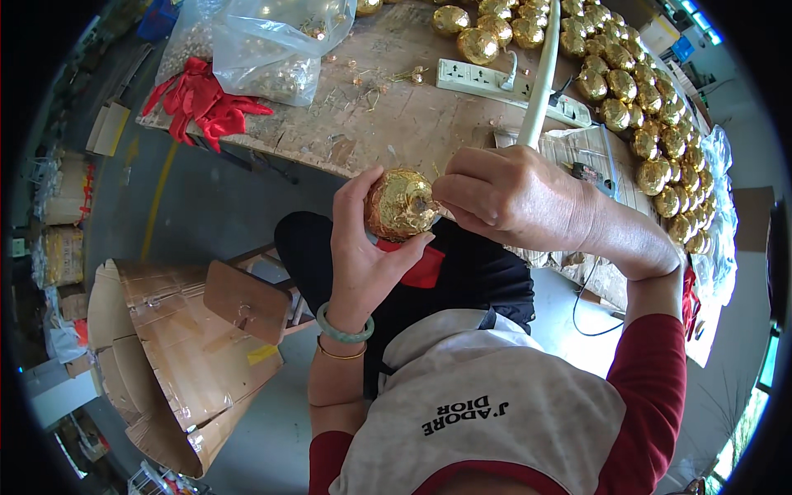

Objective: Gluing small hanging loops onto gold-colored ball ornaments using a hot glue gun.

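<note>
A round ornament wrapped in crinkled gold foil [402, 202] is held over my lap, just off the table's near edge. My left hand [363, 268] cups it from the left and below, thumb and fingers spread around its side. At the ball's right side, my right hand [520, 198] has its fingers pinched together against a small darker spot. Whatever those fingertips hold, if anything, is too small or hidden to make out. A piece of red cloth [422, 268] lies on my lap beneath the ball.
Many gold balls [623, 87] crowd the table's right side. A white power strip [470, 78] and a pale tube [544, 74] lie beyond my right hand. Red gloves [198, 103] and clear plastic bags [272, 58] sit at the left. A cardboard box [186, 355] stands by a stool [247, 301].
</note>
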